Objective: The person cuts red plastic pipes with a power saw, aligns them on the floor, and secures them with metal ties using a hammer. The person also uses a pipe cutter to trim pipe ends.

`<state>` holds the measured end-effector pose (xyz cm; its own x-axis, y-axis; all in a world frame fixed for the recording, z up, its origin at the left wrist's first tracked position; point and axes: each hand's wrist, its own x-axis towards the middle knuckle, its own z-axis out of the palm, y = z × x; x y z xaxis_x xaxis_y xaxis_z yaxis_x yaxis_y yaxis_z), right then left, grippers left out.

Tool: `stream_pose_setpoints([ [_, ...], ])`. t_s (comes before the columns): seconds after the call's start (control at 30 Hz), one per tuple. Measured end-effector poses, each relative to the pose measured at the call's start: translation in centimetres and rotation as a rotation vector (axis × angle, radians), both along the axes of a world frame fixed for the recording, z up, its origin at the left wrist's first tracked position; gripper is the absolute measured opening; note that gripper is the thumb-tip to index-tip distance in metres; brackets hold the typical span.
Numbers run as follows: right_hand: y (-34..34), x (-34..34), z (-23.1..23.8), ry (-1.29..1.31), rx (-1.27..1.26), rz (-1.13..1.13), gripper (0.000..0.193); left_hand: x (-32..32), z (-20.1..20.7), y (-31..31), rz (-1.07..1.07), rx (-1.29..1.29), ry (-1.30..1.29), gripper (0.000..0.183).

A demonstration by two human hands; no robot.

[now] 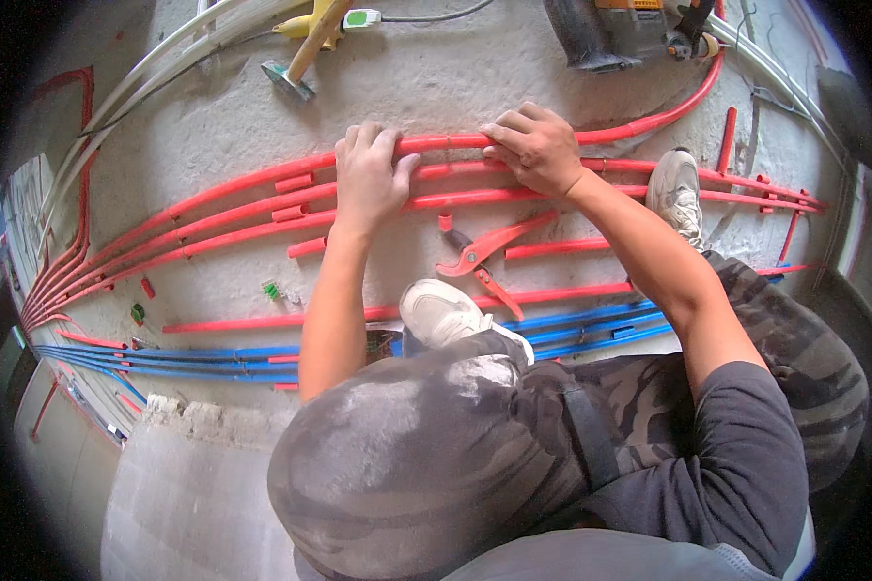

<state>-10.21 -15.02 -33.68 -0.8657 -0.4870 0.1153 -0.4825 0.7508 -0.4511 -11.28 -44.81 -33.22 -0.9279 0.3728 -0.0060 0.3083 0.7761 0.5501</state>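
Note:
Both my hands are on the farthest of several long red plastic conduit pipes (446, 142) running side by side across the concrete floor. My left hand (370, 169) is closed over this pipe, fingers curled across its far side and thumb pointing right. A short way to the right, my right hand (535, 147) grips the same pipe, thumb and fingers bent around it. Beyond there the pipe curves up toward the far right. Red-handled pipe cutters (477, 254) lie with jaws apart on the floor, just nearer than the pipes.
A hammer (307, 60) and a cordless power tool (618, 34) lie at the far side. Blue pipes (213, 360) run nearer to me, past my shoes (446, 312). Short red pipe pieces (291, 213) and small green bits (272, 290) are scattered about. White pipes (170, 48) cross the far left.

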Motion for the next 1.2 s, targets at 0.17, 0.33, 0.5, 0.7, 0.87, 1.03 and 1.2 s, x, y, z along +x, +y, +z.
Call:
stream_pose_setpoints([
  [0.17, -0.2, -0.6, -0.3, -0.046, 0.055, 0.07, 0.025, -0.4, -0.4, 0.5, 0.009, 0.026, 0.023, 0.036],
  [0.33, 0.6, -1.2, -0.2, -0.017, 0.02, 0.117, 0.026, -0.7, -0.5, -0.1, -0.058, -0.061, 0.159, 0.031],
  [0.5, 1.6, -0.5, -0.9, -0.019, 0.041, 0.112, 0.029, -1.5, -0.5, -0.9, -0.178, -0.086, 0.173, 0.033],
  [0.7, 1.9, -0.6, -1.2, -0.079, 0.019, 0.144, 0.03, -1.0, -1.4, -0.7, -0.161, 0.031, 0.185, 0.028],
  [0.87, 2.7, -0.7, 0.1, -0.154, -0.075, 0.078, 0.027, -1.4, -0.2, 0.5, -0.192, 0.012, 0.161, 0.03],
  [1.03, 7.4, -3.4, -0.5, -0.13, -0.069, 0.12, 0.029, -1.4, -1.0, 0.4, -0.201, 0.029, 0.134, 0.025],
  [1.2, 12.6, -5.8, 0.1, -0.116, 0.121, 0.456, 0.03, -1.9, -0.2, 0.1, -0.219, 0.098, 0.098, 0.025],
])
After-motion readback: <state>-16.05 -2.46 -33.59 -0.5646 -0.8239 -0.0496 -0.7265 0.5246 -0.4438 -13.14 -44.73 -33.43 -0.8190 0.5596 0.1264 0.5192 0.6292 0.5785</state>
